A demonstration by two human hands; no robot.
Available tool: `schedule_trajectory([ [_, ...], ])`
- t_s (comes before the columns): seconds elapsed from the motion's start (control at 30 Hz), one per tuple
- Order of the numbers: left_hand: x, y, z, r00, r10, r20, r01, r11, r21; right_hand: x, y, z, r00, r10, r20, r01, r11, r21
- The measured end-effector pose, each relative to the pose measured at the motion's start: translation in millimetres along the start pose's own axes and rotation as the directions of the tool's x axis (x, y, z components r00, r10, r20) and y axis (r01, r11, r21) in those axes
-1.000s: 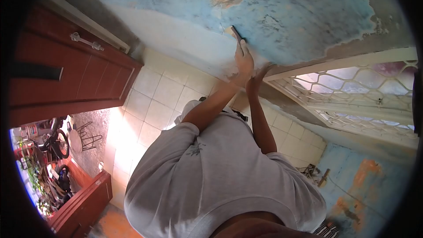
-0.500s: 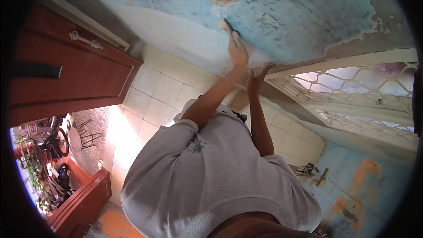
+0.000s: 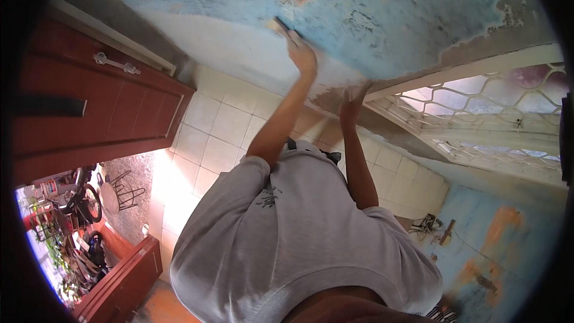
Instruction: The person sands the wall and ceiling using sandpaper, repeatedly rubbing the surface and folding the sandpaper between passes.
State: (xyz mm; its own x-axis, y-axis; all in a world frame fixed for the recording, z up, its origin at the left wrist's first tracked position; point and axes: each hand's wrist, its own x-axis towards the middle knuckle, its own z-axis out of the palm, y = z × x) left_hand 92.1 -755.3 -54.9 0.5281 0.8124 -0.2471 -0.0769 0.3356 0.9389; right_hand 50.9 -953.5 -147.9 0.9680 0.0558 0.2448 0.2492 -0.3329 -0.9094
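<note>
Gripped by the curled left hand (image 3: 303,57), a flat tool (image 3: 279,25) slants lengthwise away beyond it along the wall (image 3: 209,39). The right hand (image 3: 353,104), farther off, is open, seemingly empty.

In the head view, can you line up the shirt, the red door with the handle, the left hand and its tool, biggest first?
1. Shirt
2. Red door
3. Left hand
4. Tool, partly covered

Tiled floor (image 3: 222,121): pale squares with thin joints, spread below you and running away to your right.
Light patch (image 3: 179,170): bright across the floor on your left.
Outdoor ground (image 3: 136,218): speckled, further left; you see a round-seated chair (image 3: 110,197) standing on it.
</note>
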Motion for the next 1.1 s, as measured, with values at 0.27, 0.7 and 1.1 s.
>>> schedule_trajectory([
  [0.27,-20,-44,25,0.944,0.324,-0.065,-0.322,0.946,0.037,11,-21,-1,0.990,0.144,-0.006,-0.144,0.989,-0.018],
  [0.7,-13,-18,22,0.888,0.417,-0.197,-0.422,0.906,0.015,15,-23,6,0.990,0.079,-0.113,-0.079,0.997,0.002],
  [1.1,-41,-36,-38,0.903,0.117,0.413,-0.304,0.854,0.421,17,0,39,0.972,0.114,-0.208,-0.098,0.992,0.085],
])
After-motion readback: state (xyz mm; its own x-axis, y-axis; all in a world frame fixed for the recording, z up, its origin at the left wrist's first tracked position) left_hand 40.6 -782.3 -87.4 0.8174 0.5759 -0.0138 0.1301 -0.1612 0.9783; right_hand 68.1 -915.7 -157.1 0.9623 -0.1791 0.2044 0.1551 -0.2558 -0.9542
